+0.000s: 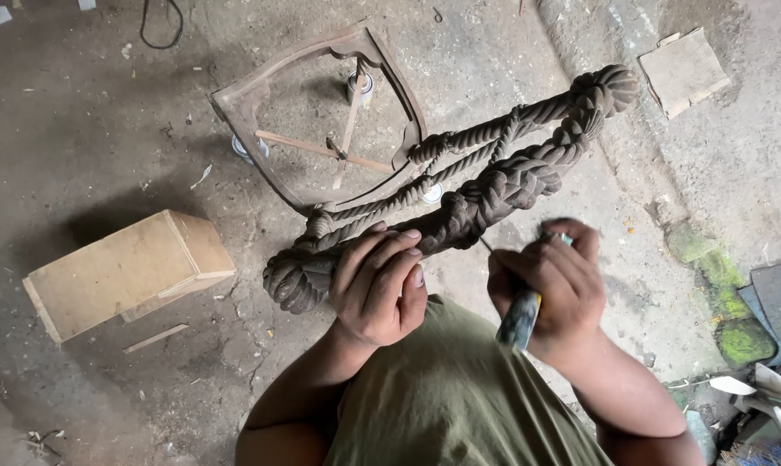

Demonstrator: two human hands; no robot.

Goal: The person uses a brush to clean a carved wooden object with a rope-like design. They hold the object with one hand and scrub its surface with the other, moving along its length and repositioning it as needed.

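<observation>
Item: carved chair back (494, 185), dark wood, cut as twisted rope with knots; top rail runs from a coiled scroll end just left of the left hand up to a second coiled end well beyond the right hand, upper right. The rail lies tilted, its near end low, directly in front of the person's chest.

Left hand (380, 285): closed over the rail near its lower scroll end, fingers wrapped across the top, thumb side under; firmly gripping.

Right hand (553, 289): closed in a fist around a tool handle (520, 319), worn and paint-smeared, the handle end pointing back toward the body. The working end meets the carving just right of the left hand; its tip is too small to make out.

Attached: seat frame (321, 112), open, bare, with thin crossed slats inside, lying beyond the left hand, joined to the back by two rope-twist rails.

Surroundings: wooden box (127, 272), pale, well left of the left hand, apart from the chair, its near edges square to nothing. Flat board scrap (682, 71) far beyond the right hand. Green moss patch (727, 302) right of the right hand. Clutter of scraps at lower right edge.

Open room: bare concrete floor (88, 129) wide on the left side and above the box; narrower strip between right hand and moss.
</observation>
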